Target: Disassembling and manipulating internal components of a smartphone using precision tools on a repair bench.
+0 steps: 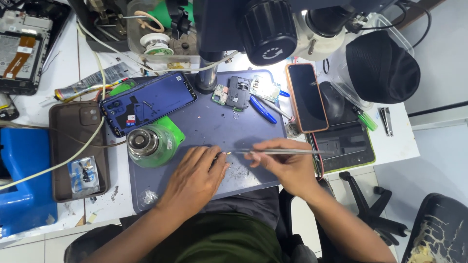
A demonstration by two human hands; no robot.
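My left hand (195, 178) rests on the grey work mat (214, 126), its fingertips pinching a tiny part (225, 154) near the mat's middle. My right hand (282, 163) holds long metal tweezers (278, 152) lying almost level, their tips at the tiny part. A small circuit board (238, 92) with a dark cover lies at the mat's far edge, beside another board (265, 89) and blue-handled tweezers (262, 109).
A blue phone back (146, 102) and a green jar with a metal lid (148, 144) sit at the mat's left. A brown phone case (78, 146) lies further left. A dark-screened phone (306, 97) lies to the right. A microscope (273, 29) hangs overhead.
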